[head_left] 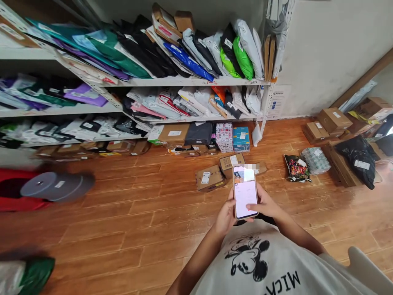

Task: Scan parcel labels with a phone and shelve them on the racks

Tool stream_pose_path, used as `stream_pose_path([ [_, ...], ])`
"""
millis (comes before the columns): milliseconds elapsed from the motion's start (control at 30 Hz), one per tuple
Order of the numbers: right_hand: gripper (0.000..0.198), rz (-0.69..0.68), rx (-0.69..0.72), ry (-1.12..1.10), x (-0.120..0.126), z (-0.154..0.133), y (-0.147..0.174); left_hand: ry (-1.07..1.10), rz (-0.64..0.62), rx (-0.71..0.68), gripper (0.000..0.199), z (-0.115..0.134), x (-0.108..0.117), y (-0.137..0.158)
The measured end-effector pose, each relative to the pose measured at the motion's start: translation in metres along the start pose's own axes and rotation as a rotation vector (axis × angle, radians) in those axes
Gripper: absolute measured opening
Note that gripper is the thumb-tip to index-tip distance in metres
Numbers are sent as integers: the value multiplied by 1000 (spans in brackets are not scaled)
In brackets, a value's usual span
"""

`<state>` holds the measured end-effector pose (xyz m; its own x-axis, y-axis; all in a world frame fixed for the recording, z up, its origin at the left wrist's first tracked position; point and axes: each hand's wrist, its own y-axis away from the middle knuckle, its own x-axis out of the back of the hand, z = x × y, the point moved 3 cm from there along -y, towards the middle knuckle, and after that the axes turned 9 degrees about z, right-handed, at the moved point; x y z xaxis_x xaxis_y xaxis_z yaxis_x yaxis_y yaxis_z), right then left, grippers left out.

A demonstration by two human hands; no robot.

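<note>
White-screened, the phone (242, 196) lies between the left hand (225, 216), whose grip clasps its left edge, and the right hand (267, 201), clasping the other edge, thumb over the lower screen, the phone's long axis pointing forward toward boxes (210, 179) on the floor (172, 200).

The phone (244, 194) looks glossy, the floor (123, 213) shiny wood, the boxes (210, 179) matt cardboard.

The floor (166, 205) bears boxes (210, 179) just beyond the hands (225, 216), bags (297, 168) to their right; ahead, the shelf (172, 81) holds parcels (190, 62).
</note>
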<state>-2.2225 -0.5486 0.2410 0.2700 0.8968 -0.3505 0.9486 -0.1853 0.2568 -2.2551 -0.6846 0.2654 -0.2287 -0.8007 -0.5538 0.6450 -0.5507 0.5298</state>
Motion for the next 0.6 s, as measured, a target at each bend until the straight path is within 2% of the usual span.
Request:
stream_pose_path([
  [67,41,58,-10,-12,9,-1,-18,-16,17,-20,87,2,-5,-16],
  [133,35,115,-14,-24,18,-4,-39,-40,27,-36,85,3,-11,-33],
  [267,43,175,-21,-43,41,-17,-81,-79,45,-69,80,6,-30,-70],
  [467,64,178,-22,-99,90,-39,-130,-54,95,-81,84,7,-76,-137],
  [600,76,158,-1,-133,129,-46,-152,-194,85,-67,84,-5,-100,-179],
])
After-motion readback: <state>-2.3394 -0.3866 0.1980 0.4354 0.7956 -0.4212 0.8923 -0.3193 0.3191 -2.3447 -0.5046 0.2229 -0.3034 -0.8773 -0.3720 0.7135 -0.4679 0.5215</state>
